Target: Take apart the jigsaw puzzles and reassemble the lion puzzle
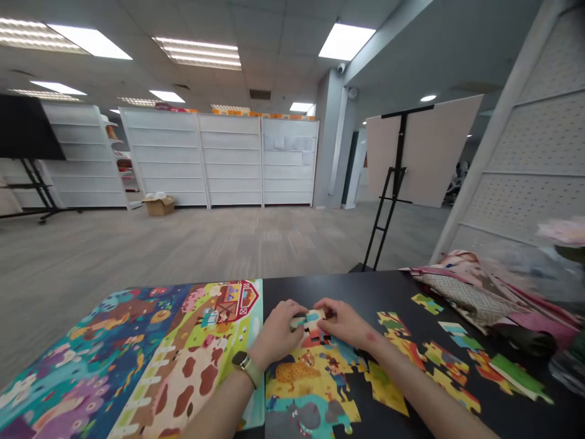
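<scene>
On the black table, a partly joined jigsaw puzzle (298,373) shows a leopard, a hippo and a small figure in a hat. My left hand (280,332), with a watch on its wrist, has its fingers closed on a pale puzzle piece (298,322) at the puzzle's far edge. My right hand (343,323) pinches a neighbouring puzzle piece (314,316) with white and teal on it. Fingertips hide parts of both pieces. Under my right forearm lies a yellow puzzle section (386,387), apart from the main part.
Several loose puzzle pieces (445,360) are spread to the right. A colourful farm and sea picture sheet (196,372) covers the left side. Pink patterned bags (475,292) lie at the right edge. Beyond the table stand an easel (393,183) and white shelves (233,161).
</scene>
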### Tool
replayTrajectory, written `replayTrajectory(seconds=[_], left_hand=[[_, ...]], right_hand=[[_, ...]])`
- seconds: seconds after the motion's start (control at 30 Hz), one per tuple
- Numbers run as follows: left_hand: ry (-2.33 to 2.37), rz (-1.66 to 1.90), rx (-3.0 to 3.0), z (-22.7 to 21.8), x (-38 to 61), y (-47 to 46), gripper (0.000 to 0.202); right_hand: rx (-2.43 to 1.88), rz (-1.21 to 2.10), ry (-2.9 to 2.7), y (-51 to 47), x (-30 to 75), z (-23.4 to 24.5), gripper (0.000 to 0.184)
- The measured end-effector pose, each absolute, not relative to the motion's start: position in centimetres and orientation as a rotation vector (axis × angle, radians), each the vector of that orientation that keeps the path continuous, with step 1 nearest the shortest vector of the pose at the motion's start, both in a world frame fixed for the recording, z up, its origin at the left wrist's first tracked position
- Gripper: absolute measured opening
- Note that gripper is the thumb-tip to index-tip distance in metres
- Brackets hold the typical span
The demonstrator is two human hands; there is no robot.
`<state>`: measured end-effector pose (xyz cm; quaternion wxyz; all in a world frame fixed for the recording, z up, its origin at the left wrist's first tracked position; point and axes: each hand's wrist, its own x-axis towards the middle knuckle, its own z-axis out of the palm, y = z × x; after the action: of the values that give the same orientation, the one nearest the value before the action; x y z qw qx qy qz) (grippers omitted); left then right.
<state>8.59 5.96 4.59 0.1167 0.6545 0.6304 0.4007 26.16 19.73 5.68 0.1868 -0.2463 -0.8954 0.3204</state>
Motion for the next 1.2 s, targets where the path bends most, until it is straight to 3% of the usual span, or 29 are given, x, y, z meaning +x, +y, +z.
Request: replayTrajectory(seconds=[0.2, 0.4, 0.6, 0.77, 0.97, 1.2], left_hand=[[1.84, 1.041, 2.002, 4.7, 9.3, 5.6, 0.027], [1.86, 1.02, 1.989, 4.5, 9.0, 5.6, 0.042], [1.884, 0.992, 1.953, 4.2, 8.9, 5.6, 0.05], [1.891, 0.973, 1.948, 4.2, 8.9, 5.5, 0.054], [1.893, 0.949, 1.972, 4.4, 8.8, 5.5, 0.05], [1.88, 0.886, 2.042, 5.1, 9.0, 5.4, 0.029]], right_hand=[[-0.762, 0.819, -2.573, 19.5, 26.5, 5.8, 0.026], [-0.681, 0.904, -2.539, 19.8, 26.8, 5.9, 0.042], [-0.614, 1.059, -2.401, 20.4, 26.4, 5.1, 0.025], [-0.622, 1.214, -2.337, 20.9, 26.5, 4.8, 0.024], [-0.655, 1.138, -2.4, 20.7, 26.5, 4.6, 0.019], [-0.69, 0.879, -2.47, 19.8, 26.8, 5.7, 0.015]])
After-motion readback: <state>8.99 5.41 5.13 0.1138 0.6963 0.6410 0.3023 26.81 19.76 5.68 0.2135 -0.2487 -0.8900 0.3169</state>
